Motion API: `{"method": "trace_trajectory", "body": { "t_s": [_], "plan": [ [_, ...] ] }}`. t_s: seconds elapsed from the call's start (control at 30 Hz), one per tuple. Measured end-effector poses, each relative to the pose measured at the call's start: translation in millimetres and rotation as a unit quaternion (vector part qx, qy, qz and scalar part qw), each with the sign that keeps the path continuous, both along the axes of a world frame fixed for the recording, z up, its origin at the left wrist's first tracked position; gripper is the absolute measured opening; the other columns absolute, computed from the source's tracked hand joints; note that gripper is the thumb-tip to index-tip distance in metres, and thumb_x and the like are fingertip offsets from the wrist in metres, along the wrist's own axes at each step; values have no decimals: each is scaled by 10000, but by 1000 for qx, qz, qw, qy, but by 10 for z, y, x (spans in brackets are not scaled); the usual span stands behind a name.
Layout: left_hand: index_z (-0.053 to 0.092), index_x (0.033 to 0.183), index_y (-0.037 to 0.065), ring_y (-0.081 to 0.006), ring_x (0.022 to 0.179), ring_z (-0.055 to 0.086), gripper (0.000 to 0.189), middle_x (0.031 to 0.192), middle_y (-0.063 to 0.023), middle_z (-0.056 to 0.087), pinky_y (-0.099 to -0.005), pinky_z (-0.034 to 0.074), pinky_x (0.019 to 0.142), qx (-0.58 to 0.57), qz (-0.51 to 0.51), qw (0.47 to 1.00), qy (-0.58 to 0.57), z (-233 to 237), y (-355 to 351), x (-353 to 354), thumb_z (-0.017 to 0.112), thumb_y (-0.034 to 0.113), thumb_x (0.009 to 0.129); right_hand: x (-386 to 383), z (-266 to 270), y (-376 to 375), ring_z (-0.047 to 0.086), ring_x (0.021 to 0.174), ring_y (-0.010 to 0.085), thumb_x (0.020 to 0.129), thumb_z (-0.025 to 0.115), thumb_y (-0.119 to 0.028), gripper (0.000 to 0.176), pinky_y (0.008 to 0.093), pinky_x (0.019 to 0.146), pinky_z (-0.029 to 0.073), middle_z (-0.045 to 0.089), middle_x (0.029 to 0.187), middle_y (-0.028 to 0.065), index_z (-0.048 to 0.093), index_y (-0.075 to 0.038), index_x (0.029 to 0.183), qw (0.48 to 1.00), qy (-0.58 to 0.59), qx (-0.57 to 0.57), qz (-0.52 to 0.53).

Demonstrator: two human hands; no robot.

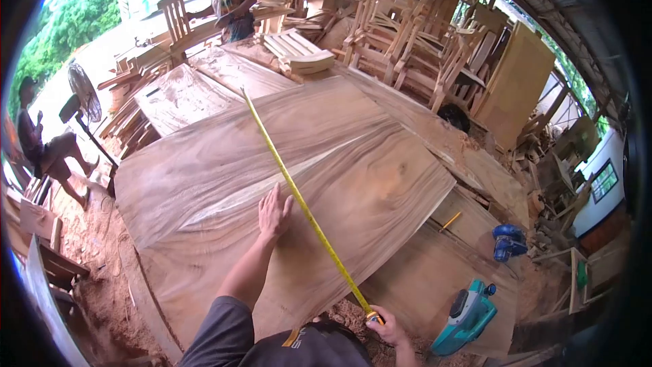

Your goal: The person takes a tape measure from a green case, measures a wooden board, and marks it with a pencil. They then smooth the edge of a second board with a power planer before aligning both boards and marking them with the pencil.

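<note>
Stretching diagonally across the wooden board, the tape measure ends in your right hand, fingers closed on it; your left hand lies flat beside it, fingers straight; a teal power tool sits nearby.

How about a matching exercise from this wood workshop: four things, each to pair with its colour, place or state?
Things:
1. left hand
2. right hand
3. tape measure
4. power tool

Descriptions:
A. yellow, stretched across the wood slab
B. teal, lying at the lower right
C. flat on the slab, fingers spread, beside the tape
D. gripping the tape's near end at the slab's near edge

Pairs: 1-C, 2-D, 3-A, 4-B
</note>
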State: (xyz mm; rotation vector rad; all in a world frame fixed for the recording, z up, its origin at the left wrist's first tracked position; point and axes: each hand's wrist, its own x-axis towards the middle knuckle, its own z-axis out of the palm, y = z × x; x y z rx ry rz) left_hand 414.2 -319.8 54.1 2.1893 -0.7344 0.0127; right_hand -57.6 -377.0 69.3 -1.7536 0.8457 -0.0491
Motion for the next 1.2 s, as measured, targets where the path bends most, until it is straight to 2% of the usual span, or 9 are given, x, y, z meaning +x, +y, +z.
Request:
{"method": "trace_trajectory", "body": {
  "t_s": [0.2,0.3,0.47,0.8,0.93,1.0,1.07,1.13,1.2],
  "plan": [
    [474,1394,67,-313,1372,385,604,1415,-160,496,-455,252,1141,51,-13,997,-54,-31,3,-24,516,461,937,-34,-81,-21,594,977,135,866,688,-253,577,287,876,475,641,1094,68,510,-5,1356,997,9,77,-23],
    [523,1355,88,-316,1385,364,576,1442,-149,472,-464,242,1150,86,-29,992,-82,-30,25,-20,582,428,893,-120,-386,-86,645,970,165,891,653,-227,562,302,840,511,661,1100,134,481,17,1367,1000,-23,-8,-12],
    [559,1321,100,-314,1403,335,568,1466,-139,449,-467,241,1153,94,-39,991,-90,-35,48,-32,648,382,837,-62,-211,37,632,866,157,863,661,-184,671,285,764,509,649,1004,131,377,41,1427,983,-85,24,-159],
    [533,1348,101,-313,1422,304,566,1494,-132,412,-478,213,1165,121,-43,987,-92,-53,99,-128,595,403,873,-155,-509,-221,595,780,131,837,662,-167,653,276,660,492,633,919,70,401,60,1390,937,-151,8,-314],
    [507,1377,114,-322,1430,293,572,1514,-130,386,-502,198,1168,146,-55,983,-102,-13,220,-277,567,422,900,-335,-807,-614,571,760,150,841,650,-186,658,275,638,471,599,917,77,391,35,1404,927,-147,-127,-320],
    [481,1405,125,-332,1438,274,590,1520,-140,373,-516,181,1174,148,-61,984,-80,-22,310,-381,555,444,914,-316,-445,-747,589,835,196,840,650,-198,666,314,717,490,602,1006,130,389,28,1409,919,-156,-20,-361],
    [476,1411,127,-334,1437,276,598,1523,-139,369,-513,183,1174,148,-55,984,-80,-22,423,-523,550,457,918,-397,-449,-1047,585,830,189,865,648,-251,698,301,676,483,601,991,97,358,-42,1465,918,-112,-116,-363],
    [473,1412,135,-329,1435,282,595,1529,-126,362,-517,190,1168,150,-53,984,-75,-53,565,-680,545,456,916,-491,-546,-1428,615,949,325,862,667,-279,702,383,794,509,605,1103,173,374,-36,1451,870,-14,-355,-341],
    [469,1414,141,-327,1433,286,593,1532,-118,360,-519,196,1164,159,-51,984,-64,-44,740,-852,540,456,917,-520,-384,-1704,576,1077,413,848,688,-289,693,445,908,480,591,1165,243,411,2,1413,849,90,-395,-340]
  ]
}}
